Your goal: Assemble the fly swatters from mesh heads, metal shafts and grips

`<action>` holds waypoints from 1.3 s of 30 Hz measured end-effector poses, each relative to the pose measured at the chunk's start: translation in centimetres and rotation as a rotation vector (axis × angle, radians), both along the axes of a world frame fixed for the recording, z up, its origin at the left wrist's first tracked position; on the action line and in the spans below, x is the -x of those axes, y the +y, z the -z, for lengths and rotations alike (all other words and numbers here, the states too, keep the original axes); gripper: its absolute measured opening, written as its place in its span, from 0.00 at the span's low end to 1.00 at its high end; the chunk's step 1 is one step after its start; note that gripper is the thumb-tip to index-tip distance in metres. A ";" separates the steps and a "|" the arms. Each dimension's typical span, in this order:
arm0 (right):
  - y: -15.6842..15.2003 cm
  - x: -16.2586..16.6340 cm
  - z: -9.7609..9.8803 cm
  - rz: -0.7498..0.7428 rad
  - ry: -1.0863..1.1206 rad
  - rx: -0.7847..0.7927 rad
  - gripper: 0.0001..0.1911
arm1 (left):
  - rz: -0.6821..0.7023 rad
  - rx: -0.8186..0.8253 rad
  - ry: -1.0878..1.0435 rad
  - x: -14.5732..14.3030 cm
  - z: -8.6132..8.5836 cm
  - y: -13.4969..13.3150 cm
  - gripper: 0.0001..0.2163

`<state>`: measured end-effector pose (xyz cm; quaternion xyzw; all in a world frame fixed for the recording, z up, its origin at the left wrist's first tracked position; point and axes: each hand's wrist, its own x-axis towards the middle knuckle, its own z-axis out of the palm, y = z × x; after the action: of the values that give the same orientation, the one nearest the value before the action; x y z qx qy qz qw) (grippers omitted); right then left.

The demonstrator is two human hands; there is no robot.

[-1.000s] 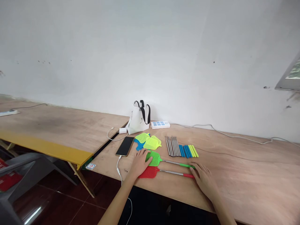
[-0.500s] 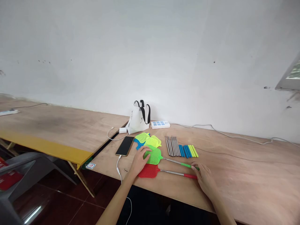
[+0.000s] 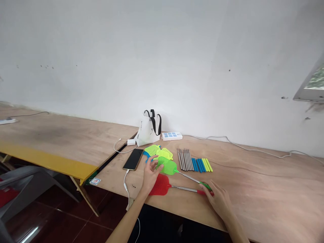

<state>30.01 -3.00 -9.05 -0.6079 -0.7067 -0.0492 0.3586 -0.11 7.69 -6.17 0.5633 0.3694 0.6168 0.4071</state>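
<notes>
Plywood table [image 3: 253, 189] against a bare white wall, two fly swatters at its front edge, both hands on the green one.

The green swatter [image 3: 169, 167] lies slanted just above the red swatter [image 3: 159, 185], each already a mesh head on a metal rod with a coloured grip. My left hand [image 3: 150, 173] pinches the near edge of the green head, and my right hand [image 3: 219, 199] closes its fingertips over the end of the green grip, beside the red one. Behind them a stack of loose heads [image 3: 158, 152] in yellow-green and blue and a row of loose handles [image 3: 193, 163] lie unjoined. Left of the heads is a phone [image 3: 133, 159] on its cable. A white bag [image 3: 149, 130] and a power strip [image 3: 172, 136] sit by the wall.
</notes>
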 end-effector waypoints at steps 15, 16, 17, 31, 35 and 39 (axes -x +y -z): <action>-0.2 4.9 -0.3 -0.017 -0.090 -0.010 0.24 | 0.179 0.275 -0.167 -3.8 0.2 -2.9 0.23; -0.2 4.9 -0.2 -0.005 -0.075 -0.006 0.24 | 0.273 0.272 -0.140 -4.3 0.3 -3.4 0.23; -0.2 5.0 -0.1 0.005 -0.068 -0.003 0.24 | 0.361 0.260 -0.107 -4.7 0.3 -3.9 0.23; 0.0 7.2 0.3 -0.095 -0.072 -0.057 0.22 | 0.502 0.304 -0.106 -6.7 0.5 -6.2 0.23; 0.0 7.5 0.3 -0.050 -0.058 -0.073 0.25 | 0.423 0.324 -0.165 -7.4 0.8 -6.4 0.23; 0.0 7.5 0.0 -0.005 -0.055 -0.122 0.27 | 0.285 0.325 -0.254 -7.4 0.8 -6.2 0.22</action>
<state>22.52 -3.04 -9.09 -0.5814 -0.7137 -0.1080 0.3755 7.30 1.50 -6.97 0.4549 0.3265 0.5515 0.6183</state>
